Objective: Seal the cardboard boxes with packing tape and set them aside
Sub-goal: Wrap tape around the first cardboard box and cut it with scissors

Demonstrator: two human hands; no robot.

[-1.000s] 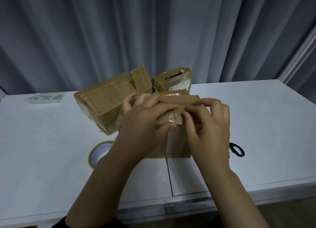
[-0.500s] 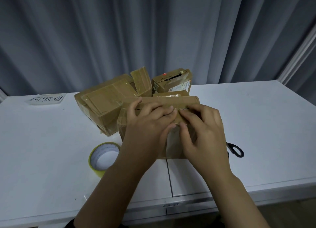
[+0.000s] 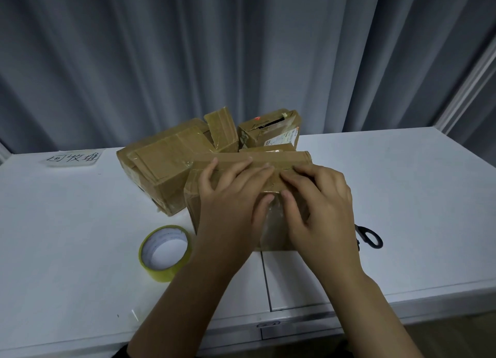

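Dim, bluish, flat light; faint shadows beside the boxes (image 3: 166, 169). Wide-angle bowing at the table (image 3: 402, 186) edges. Focus fair, slightly soft.

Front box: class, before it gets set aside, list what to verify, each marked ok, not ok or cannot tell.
1. Left hand and right hand press flat on the front box: ok.
2. Tape strip stuck down along the top seam: cannot tell, hands cover it.
3. Tape roll off the box, on the table: ok.
4. Scissors off the box, at its right: ok.
5. Gap to the boxes behind: cannot tell.
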